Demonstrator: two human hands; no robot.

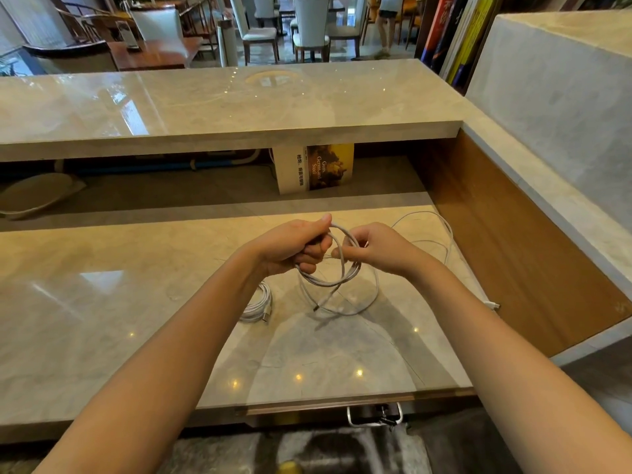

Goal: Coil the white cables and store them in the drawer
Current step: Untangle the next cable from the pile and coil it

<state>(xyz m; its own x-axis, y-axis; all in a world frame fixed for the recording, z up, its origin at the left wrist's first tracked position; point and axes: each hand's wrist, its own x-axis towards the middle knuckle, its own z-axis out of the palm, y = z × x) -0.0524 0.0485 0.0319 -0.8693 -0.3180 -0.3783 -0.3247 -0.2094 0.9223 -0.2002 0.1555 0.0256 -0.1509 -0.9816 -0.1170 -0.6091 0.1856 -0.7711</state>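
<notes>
Cable (pixel 337 285) loops between left hand (pixel 294 246) and right hand (pixel 376 249), both gripping.

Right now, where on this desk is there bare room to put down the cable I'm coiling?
The desk is bare left of the coiled cable, and along the near edge in front of you. Crowded on the right: the loose cable sprawls there.

Above the marble desk (pixel 102 319), the left hand (pixel 297 248) grips the top of a half-coiled white cable (pixel 338 285). The right hand (pixel 372 248) pinches the same loops just beside it. From the hands, a tight cable coil (pixel 256 307) lies at 7 o'clock, a loose cable (pixel 441 241) at 2 o'clock, and a book (pixel 318 171) at 12.
</notes>
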